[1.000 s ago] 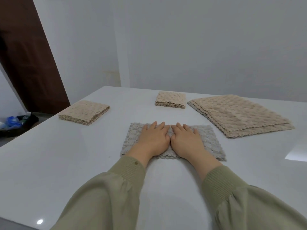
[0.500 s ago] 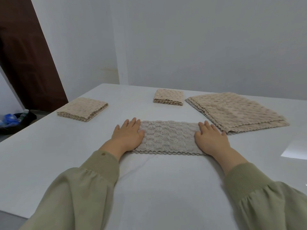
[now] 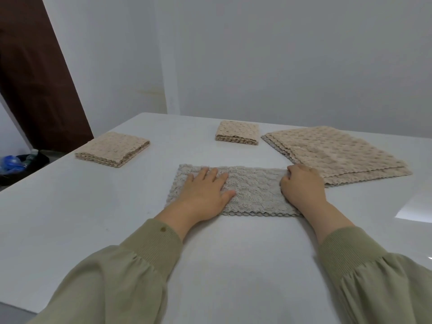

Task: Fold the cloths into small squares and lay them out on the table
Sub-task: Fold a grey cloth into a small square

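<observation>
A white table (image 3: 70, 218) fills most of the view from the wearer's head, with a dark brown door (image 3: 35, 78) beyond it at ten o'clock. Two olive-green sleeves (image 3: 131, 277) reach in from six o'clock. At two o'clock lies a flat stack of unfolded beige cloths (image 3: 339, 155) with scalloped edges. At the centre, straight ahead, a grey cloth (image 3: 254, 190) lies folded into a long strip running nine to three o'clock, its right end just beside the stack. At ten o'clock sits a beige folded square (image 3: 112, 148). The left hand (image 3: 203, 192) lies flat on the strip's left half, fingers straight and spread. The right hand (image 3: 304, 185) covers the strip's right end, fingers curled and grasping that edge. At twelve o'clock sits a smaller folded square (image 3: 237, 133).
</observation>
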The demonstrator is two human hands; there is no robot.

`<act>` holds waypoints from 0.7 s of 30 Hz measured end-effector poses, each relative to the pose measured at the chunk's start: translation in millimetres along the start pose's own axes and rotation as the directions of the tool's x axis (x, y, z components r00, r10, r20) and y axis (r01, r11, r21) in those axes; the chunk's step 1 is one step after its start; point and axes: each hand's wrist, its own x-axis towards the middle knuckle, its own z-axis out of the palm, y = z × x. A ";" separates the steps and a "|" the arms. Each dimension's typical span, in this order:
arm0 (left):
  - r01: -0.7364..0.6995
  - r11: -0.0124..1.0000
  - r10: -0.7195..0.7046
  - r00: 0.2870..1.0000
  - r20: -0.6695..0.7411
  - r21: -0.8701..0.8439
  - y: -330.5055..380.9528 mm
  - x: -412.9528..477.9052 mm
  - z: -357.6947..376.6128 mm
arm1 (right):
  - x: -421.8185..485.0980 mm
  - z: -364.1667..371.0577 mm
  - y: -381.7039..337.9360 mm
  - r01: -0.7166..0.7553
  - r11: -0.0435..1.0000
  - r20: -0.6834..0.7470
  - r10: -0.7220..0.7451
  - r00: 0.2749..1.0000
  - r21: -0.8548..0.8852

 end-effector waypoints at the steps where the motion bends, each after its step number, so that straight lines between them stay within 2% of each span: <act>1: 0.008 1.000 -0.008 1.000 0.028 0.022 -0.2 1.1 1.2 | 0.1 -1.5 -0.5 -0.001 1.000 0.055 0.001 0.998 -0.005; 5: 0.012 1.000 -0.014 0.998 0.063 0.024 -1.1 0.9 -0.4 | 0.7 -4.4 -0.8 0.002 0.998 0.142 -0.011 0.990 0.062; 7: 0.010 1.000 -0.012 0.998 0.062 0.027 -0.7 0.4 -1.1 | 1.6 -3.8 0.5 0.000 0.994 0.139 -0.016 0.990 0.112; 13: 0.008 1.000 -0.009 0.999 0.052 0.022 -1.1 1.2 0.0 | 3.3 -6.7 4.0 -0.038 0.914 0.079 0.007 0.997 0.403; 17: 0.006 1.000 -0.006 0.999 0.040 0.008 -1.6 1.4 -0.4 | 0.1 -10.3 2.8 -0.030 0.757 0.043 0.003 0.999 0.653; 21: 0.007 1.000 -0.007 1.000 0.029 -0.002 -1.3 0.3 -1.3 | -0.4 -11.5 0.8 -0.021 0.663 -0.028 0.063 0.998 0.748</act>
